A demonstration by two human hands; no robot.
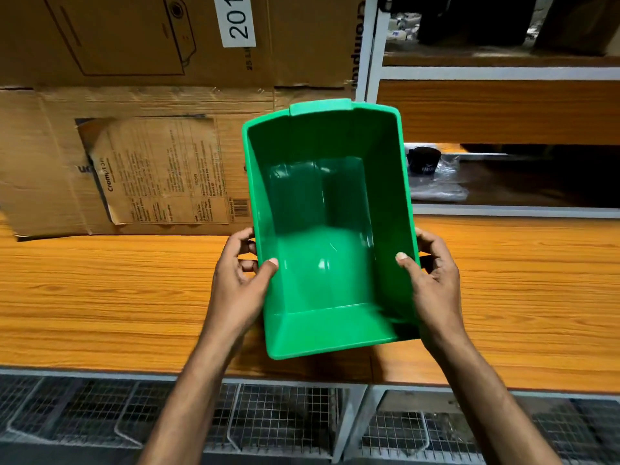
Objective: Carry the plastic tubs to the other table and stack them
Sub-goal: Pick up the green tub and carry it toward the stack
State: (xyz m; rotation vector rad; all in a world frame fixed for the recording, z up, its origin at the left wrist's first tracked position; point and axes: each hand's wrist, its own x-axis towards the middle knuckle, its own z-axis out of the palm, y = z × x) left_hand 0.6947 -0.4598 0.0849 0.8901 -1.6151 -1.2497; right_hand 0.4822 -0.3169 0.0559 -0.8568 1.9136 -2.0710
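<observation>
Left hand point(240, 283), right hand point(432, 283): clamped on opposite walls of tub point(322, 256), thumbs inside, fingers outside; paired hold likely for steady carrying. Tub: green, empty, between the hands, mouth tilted toward holder, seemingly lifted over table point(100, 297) below the grip. Cardboard point(134, 169): beyond the grip, left of tub's far end.

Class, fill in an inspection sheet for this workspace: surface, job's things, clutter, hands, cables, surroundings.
Surface: orange wood-grain tabletop.
Job's things: one green tub, empty, tilted with its opening toward the camera; no second tub seen.
Clutter: flattened cardboard standing behind the tabletop, bearing a 201 label.
Hands: left hand and right hand each grip a side rim, thumbs inside.
Cables: nothing seen.
Surroundings: shelf rack at right holding plastic-wrapped items; wire mesh baskets below the tabletop.
</observation>
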